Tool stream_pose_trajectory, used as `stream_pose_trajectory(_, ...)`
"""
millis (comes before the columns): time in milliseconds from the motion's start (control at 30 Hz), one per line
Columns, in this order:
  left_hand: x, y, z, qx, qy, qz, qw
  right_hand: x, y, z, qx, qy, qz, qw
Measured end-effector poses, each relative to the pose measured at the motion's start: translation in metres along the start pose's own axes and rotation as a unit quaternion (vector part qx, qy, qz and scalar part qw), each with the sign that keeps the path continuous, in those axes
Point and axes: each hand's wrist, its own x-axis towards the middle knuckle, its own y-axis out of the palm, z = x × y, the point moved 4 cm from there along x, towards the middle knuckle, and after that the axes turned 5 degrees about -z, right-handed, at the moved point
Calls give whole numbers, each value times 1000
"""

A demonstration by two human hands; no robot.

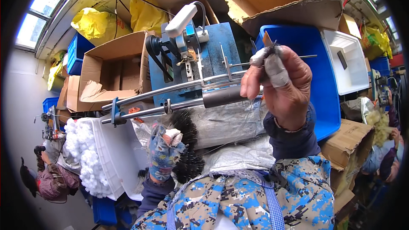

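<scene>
My right hand (283,83), with pale wrappings on its thumb and a finger, is raised at the right of the machine. Its fingertips pinch a small tuft of dark bristles (271,51). My left hand (165,151), in a patterned blue fingerless glove, is closed low in front of the machine; what it grips is hidden. Right beside it are black brushes (189,145) with stiff bristles. Beyond my hands stands a machine on a blue metal plate (219,49). Metal rods (149,95) with a dark sleeve (226,96) cross in front of it.
A blue bin (328,115) and a white tray (355,76) stand right. Cardboard boxes lie left (121,61) and far right (298,12). White fluffy balls (85,157) fill a white crate (113,157) at left. Silvery sheeting (230,123) covers my lap. Other people (57,174) sit on both sides.
</scene>
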Motion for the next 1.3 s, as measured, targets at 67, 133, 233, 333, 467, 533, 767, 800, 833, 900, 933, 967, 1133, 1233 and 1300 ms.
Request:
stream_pose_trajectory(67,-15,8,41,137,-28,96,986,15,-5,18,-192,-44,30,980)
stream_pose_trajectory(133,-33,24,73,227,-58,192,953,32,-6,7,-451,-142,96,876)
stream_pose_trajectory(233,-51,38,96,216,-108,288,926,46,-6,-64,-718,-167,148,659)
stream_pose_trajectory(333,-53,36,89,226,-94,275,930,64,-16,-124,-759,-91,198,614)
stream_pose_trajectory(467,-54,30,91,171,-38,212,962,70,-24,-145,-796,-59,172,578)
stream_pose_trajectory(533,-42,22,76,125,-76,213,966,68,-24,-149,-797,-63,169,576)
stream_pose_trajectory(767,-27,17,53,91,14,122,988,63,-26,-149,-796,-95,169,573)
stream_pose_trajectory(800,-25,16,49,82,12,111,990,63,-27,-149,-794,-100,172,574)
stream_pose_trajectory(833,-25,16,47,72,10,101,992,63,-28,-149,-790,-100,171,580)
stream_pose_trajectory(900,-26,17,40,73,59,55,994,63,-28,-150,-780,-102,170,593)
stream_pose_trajectory(933,-24,16,36,65,60,53,995,63,-27,-150,-778,-100,171,596)
stream_pose_trajectory(967,-22,14,31,58,61,51,995,63,-27,-150,-776,-97,172,599)
stream_pose_trajectory(1133,-18,8,16,2,16,66,998,67,-32,-157,-739,-64,171,648)
stream_pose_trajectory(1233,-31,14,24,34,13,53,998,70,-36,-156,-751,-16,155,641)
stream_pose_trajectory(1300,-21,12,14,42,33,89,995,70,-34,-150,-775,26,163,609)
